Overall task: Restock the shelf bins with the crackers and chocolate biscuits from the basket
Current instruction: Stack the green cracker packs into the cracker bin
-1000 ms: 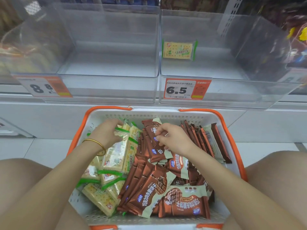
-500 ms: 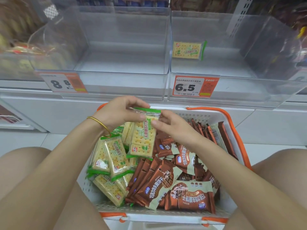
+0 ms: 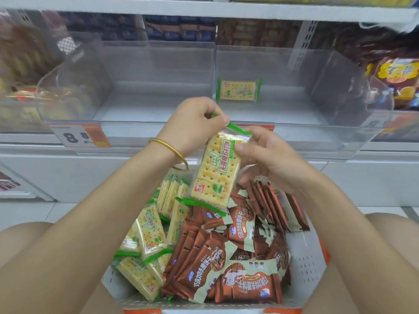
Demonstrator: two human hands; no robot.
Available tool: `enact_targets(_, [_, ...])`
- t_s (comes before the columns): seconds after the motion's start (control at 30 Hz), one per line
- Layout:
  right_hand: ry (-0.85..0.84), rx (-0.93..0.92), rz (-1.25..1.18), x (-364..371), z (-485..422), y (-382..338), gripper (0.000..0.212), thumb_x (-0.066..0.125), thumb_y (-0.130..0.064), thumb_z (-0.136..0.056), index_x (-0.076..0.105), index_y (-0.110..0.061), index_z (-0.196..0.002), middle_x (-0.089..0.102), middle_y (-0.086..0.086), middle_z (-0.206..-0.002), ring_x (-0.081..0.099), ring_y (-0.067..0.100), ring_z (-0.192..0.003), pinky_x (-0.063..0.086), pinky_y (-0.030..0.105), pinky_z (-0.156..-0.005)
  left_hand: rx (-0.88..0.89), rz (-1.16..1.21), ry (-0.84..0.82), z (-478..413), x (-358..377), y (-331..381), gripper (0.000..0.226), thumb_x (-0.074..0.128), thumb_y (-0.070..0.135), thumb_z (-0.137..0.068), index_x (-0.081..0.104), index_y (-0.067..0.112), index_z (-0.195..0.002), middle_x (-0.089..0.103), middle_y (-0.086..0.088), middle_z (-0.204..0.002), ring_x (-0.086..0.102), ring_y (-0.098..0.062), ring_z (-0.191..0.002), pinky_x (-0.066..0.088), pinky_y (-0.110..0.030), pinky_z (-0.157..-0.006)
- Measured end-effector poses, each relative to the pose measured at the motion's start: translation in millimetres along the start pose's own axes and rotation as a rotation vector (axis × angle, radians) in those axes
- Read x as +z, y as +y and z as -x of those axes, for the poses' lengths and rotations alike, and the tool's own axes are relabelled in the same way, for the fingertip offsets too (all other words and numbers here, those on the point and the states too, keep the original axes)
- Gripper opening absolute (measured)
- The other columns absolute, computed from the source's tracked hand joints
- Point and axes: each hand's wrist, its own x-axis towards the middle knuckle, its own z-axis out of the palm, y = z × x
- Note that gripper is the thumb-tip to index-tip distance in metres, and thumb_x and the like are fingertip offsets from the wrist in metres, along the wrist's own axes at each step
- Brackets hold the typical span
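An orange price tag (image 3: 81, 135) reading 8.8 hangs on the left bin (image 3: 158, 64). The left hand (image 3: 195, 118) pinches the green top edge of a cracker packet (image 3: 217, 168) printed 无蔗糖苏打饼, held upright above the basket (image 3: 306, 268). The right hand (image 3: 267, 159) grips its upper right side. One matching packet (image 3: 238, 89) lies in the right bin (image 3: 294, 71). Brown chocolate biscuits (image 3: 247, 282) fill the basket's right half.
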Motion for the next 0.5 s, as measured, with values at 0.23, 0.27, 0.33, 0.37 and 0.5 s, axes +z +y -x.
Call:
enact_targets(0.23, [0.087, -0.036, 0.183, -28.2, -17.4, -63.3, 0.007, 0.055, -0.020, -0.093, 0.058, -0.013, -0.093, 0.070, 0.004, -0.069, 0.065, 0.018, -0.055, 0.055, 0.026, -0.048, 0.210, -0.069, 0.017, -45.4, -2.3, 44.3, 0.012, 0.061, 0.022, -0.090, 0.066, 0.012, -0.091, 0.058, 0.009, -0.076, 0.052, -0.001, -0.065, 0.046, -0.022, -0.065])
enact_targets(0.27, [0.141, -0.025, 0.173, -36.1, -22.4, -70.9, 0.009, 0.055, -0.020, -0.093, 0.059, -0.013, -0.089, 0.069, 0.003, -0.068, 0.065, 0.017, -0.055, 0.055, 0.026, -0.048, 0.193, -0.023, 0.016, -53.1, -4.0, 45.9, 0.012, 0.059, 0.024, -0.091, 0.064, 0.013, -0.095, 0.060, 0.006, -0.082, 0.056, -0.004, -0.071, 0.050, -0.024, -0.068])
enact_targets(0.33, [0.308, -0.009, 0.079, -56.4, -35.4, -83.5, 0.011, 0.056, -0.020, -0.093, 0.058, -0.013, -0.085, 0.069, 0.003, -0.067, 0.065, 0.017, -0.055, 0.053, 0.025, -0.047, 0.162, -0.035, 0.040, -69.0, -9.2, 42.5, 0.018, 0.054, 0.027, -0.094, 0.062, 0.012, -0.102, 0.062, 0.000, -0.094, 0.059, -0.013, -0.084, 0.051, -0.031, -0.080])
enact_targets(0.37, [0.396, -0.005, 0.021, -67.5, -43.8, -87.3, 0.010, 0.057, -0.018, -0.093, 0.057, -0.012, -0.086, 0.069, 0.004, -0.069, 0.066, 0.018, -0.054, 0.053, 0.026, -0.046, 0.156, -0.128, 0.061, -76.3, -12.0, 37.4, 0.020, 0.053, 0.025, -0.095, 0.062, 0.011, -0.105, 0.063, -0.003, -0.100, 0.058, -0.016, -0.089, 0.046, -0.028, -0.083])
enact_targets(0.5, [0.534, 0.129, 0.049, -102.9, -95.7, -78.6, 0.008, 0.057, -0.007, -0.093, 0.054, -0.004, -0.086, 0.065, 0.020, -0.086, 0.068, 0.028, -0.061, 0.059, 0.040, -0.054, 0.106, -0.465, -0.038, -98.6, -12.2, 8.0, 0.026, 0.051, 0.021, -0.093, 0.066, 0.008, -0.110, 0.059, -0.012, -0.120, 0.050, -0.024, -0.115, 0.038, -0.025, -0.090])
